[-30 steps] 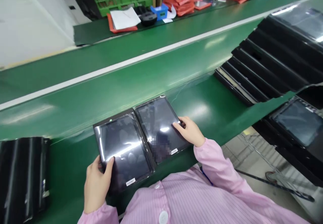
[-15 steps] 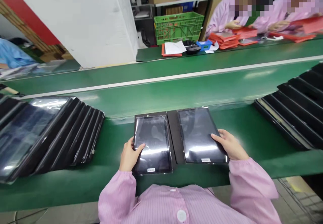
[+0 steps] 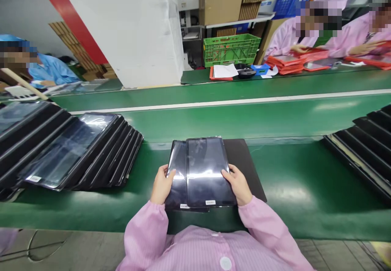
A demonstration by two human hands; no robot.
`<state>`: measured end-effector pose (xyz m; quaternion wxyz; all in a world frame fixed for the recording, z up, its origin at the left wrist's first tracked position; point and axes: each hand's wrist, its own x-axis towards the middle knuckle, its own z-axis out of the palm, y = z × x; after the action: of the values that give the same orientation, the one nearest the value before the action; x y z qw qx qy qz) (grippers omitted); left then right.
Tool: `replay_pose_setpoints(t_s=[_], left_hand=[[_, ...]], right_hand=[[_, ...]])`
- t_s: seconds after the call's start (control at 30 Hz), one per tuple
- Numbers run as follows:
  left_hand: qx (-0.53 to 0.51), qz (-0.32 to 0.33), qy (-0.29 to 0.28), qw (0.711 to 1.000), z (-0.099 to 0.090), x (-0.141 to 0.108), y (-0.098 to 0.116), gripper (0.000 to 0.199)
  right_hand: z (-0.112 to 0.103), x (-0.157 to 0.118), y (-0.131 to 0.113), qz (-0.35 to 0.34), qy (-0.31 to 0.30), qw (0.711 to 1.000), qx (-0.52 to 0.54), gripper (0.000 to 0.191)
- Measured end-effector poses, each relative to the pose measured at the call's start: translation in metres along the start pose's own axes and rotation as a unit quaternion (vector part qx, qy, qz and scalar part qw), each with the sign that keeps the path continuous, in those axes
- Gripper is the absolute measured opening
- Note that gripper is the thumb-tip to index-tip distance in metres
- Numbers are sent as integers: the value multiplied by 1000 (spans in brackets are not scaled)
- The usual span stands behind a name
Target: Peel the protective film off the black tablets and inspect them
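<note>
Two dark glossy screen panels, each with a small white label near its lower edge, lie partly overlapped in front of me. My left hand point(image 3: 162, 184) grips the left edge of the lower screen panel point(image 3: 177, 181), thumb on its face. On top of that lies the upper screen panel point(image 3: 209, 169), its right edge pinched by my right hand point(image 3: 238, 183) with the thumb on the glass. A matte black sheet point(image 3: 246, 167) shows flat on the green bench to the right, partly under my right hand and the upper panel.
Slanted rows of screen panels point(image 3: 71, 150) with black sheets rest at left. Another fanned black stack point(image 3: 366, 153) lies at right. Beyond the green bench point(image 3: 293, 177), a green crate point(image 3: 231, 50) and red trays point(image 3: 287, 64) stand near co-workers in pink; one in blue sits far left.
My right hand has brought the right panel leftward, over the left panel, uncovering the black sheet. My left hand keeps its hold. The camera view has shifted.
</note>
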<state>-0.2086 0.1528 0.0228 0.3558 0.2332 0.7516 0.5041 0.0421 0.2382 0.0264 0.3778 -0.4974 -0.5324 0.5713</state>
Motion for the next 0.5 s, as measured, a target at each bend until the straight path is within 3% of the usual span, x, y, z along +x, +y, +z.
replay_pose_setpoints(t_s=[0.17, 0.27, 0.33, 0.43, 0.5], left_hand=[[-103, -56, -64, 991, 2, -11, 25, 45], [-158, -53, -68, 984, 6, -20, 38, 51], [-150, -6, -62, 987, 7, -25, 46, 50], [-149, 100, -26, 983, 11, -21, 52, 43], [-170, 184, 17, 968, 17, -10, 53, 41]], right_hand=[[35, -3, 9, -39, 20, 998, 39, 40], [50, -10, 7, -79, 22, 995, 52, 37], [56, -14, -1, -103, 12, 993, 63, 43], [56, -9, -24, -159, 0, 984, 86, 75], [50, 1, -40, -205, -21, 976, 67, 77]])
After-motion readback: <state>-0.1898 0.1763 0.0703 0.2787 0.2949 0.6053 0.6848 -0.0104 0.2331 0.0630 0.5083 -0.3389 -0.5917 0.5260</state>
